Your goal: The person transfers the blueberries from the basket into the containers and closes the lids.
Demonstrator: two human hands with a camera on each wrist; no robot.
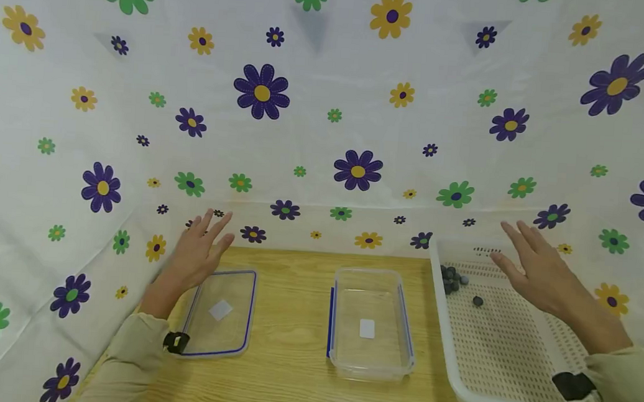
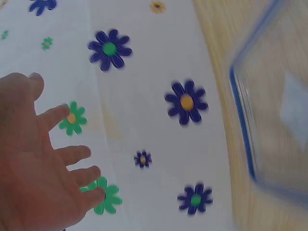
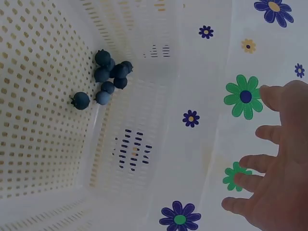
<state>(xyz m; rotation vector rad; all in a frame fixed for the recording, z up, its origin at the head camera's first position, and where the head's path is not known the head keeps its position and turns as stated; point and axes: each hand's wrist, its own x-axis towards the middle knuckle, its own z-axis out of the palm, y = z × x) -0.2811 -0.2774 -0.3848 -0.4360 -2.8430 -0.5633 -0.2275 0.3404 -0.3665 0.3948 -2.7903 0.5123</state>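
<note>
My left hand (image 1: 193, 255) hovers with spread fingers over the far left corner of a clear lid (image 1: 235, 319) edged in blue, holding nothing. The left wrist view shows that hand (image 2: 43, 163) with its palm bare and the lid off to the right. My right hand (image 1: 544, 272), also with nothing in it, is raised above a white perforated basket (image 1: 490, 356). Several blueberries (image 3: 110, 72) cluster in a corner of this basket, and a single blueberry (image 3: 80, 100) lies apart from them. Between the hands stands a clear rectangular container (image 1: 378, 360) without a lid on it.
A light wooden table (image 1: 291, 323) carries everything. White cloth with flower prints (image 1: 326, 145) rises at the back and along both sides. The basket's raised rim (image 1: 447, 340) stands right of the container. A white label (image 1: 366, 329) shows at the container's bottom.
</note>
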